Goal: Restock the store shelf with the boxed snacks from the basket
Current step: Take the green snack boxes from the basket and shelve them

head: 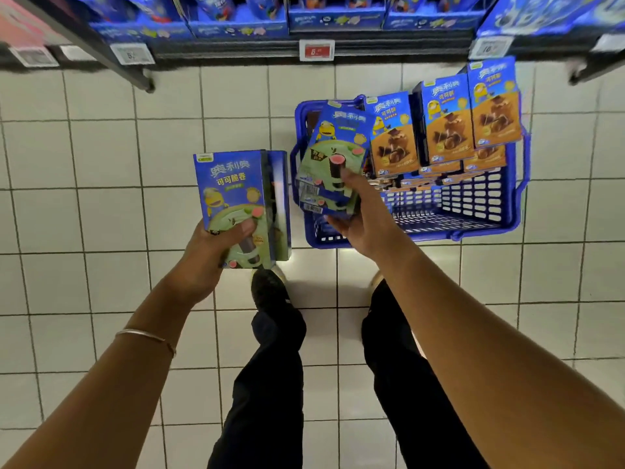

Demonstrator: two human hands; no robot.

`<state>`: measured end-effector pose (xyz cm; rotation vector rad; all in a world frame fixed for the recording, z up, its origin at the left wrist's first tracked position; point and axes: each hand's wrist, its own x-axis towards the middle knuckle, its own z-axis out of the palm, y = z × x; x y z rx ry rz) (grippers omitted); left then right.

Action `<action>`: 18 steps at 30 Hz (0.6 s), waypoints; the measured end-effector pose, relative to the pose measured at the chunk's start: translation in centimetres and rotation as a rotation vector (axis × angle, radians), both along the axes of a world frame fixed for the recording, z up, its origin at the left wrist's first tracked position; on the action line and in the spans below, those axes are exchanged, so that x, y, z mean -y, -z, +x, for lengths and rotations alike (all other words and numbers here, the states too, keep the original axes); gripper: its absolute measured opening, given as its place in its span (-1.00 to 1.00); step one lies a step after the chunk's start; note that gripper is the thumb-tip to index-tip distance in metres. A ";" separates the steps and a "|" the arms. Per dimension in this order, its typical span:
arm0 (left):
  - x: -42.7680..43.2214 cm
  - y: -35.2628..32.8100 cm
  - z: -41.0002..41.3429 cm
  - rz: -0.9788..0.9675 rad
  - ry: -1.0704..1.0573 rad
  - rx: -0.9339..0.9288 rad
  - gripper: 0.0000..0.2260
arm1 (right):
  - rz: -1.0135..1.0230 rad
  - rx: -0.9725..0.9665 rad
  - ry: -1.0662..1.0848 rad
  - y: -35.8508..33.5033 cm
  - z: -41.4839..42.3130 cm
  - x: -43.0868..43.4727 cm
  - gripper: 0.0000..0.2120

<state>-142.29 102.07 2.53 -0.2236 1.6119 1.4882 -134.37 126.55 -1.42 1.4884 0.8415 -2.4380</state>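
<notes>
A blue plastic basket (pixel 449 211) stands on the tiled floor right of centre. Several blue-and-orange snack boxes (pixel 446 123) stand upright along its far side, with more lying under them. My left hand (pixel 209 252) grips a stack of blue-and-green snack boxes (pixel 236 198) held upright, left of the basket. My right hand (pixel 358 218) holds another stack of blue-and-green snack boxes (pixel 334 154) above the basket's left end, tilted. The store shelf (pixel 236 50) runs along the top of the view.
The shelf holds rows of blue snack cartons (pixel 334 18), with price tags (pixel 316 50) on its front edge. A dark shelf upright (pixel 111 59) slants down at the upper left. My legs and a dark shoe (pixel 270 292) stand just below the hands.
</notes>
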 end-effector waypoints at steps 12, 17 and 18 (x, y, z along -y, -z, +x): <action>-9.2 -28.1 -3.7 0.271 -0.116 -0.089 -0.84 | 0.580 -0.496 -0.217 -34.7 1.1 -5.4 -0.62; -11.8 -42.6 -3.8 0.342 -0.146 -0.162 -0.92 | 0.891 -0.679 -0.215 -49.4 -0.1 -6.9 -0.46; -12.3 -45.3 -3.8 0.368 -0.147 -0.189 -0.90 | 0.946 -0.689 -0.196 -52.0 -0.2 -7.2 -0.44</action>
